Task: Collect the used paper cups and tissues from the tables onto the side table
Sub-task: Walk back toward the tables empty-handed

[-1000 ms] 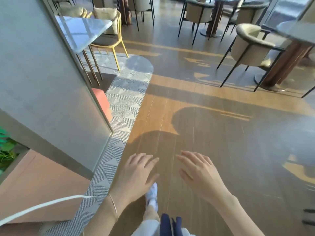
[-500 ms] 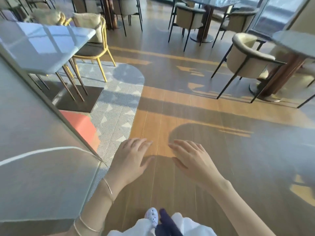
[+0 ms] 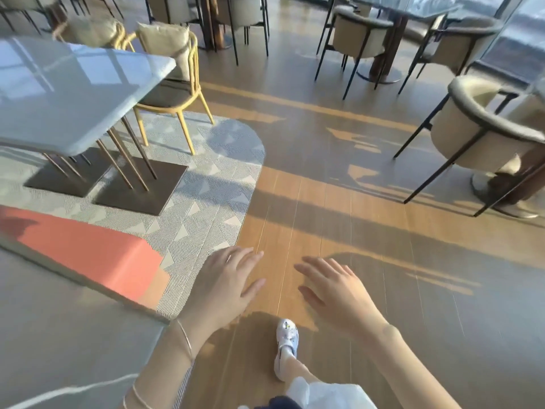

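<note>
I have both hands out in front at the bottom centre, palms down, fingers spread, carrying nothing: left hand (image 3: 227, 286) and right hand (image 3: 333, 290) apart, with bare floor showing between them. I judge they are free because nothing has been picked up on this pass. One white shoe (image 3: 286, 346) is planted below them on the wood floor (image 3: 368, 231). At lower left a grey counter edge (image 3: 82, 283) juts close beside my left wrist. Beyond it, at upper left, the pale table (image 3: 65, 93) shows a bare top. I see no cups or tissues anywhere. A wide lane of floor runs ahead between the yellow chair (image 3: 174, 81) and the round armchair (image 3: 483, 125) at right.
</note>
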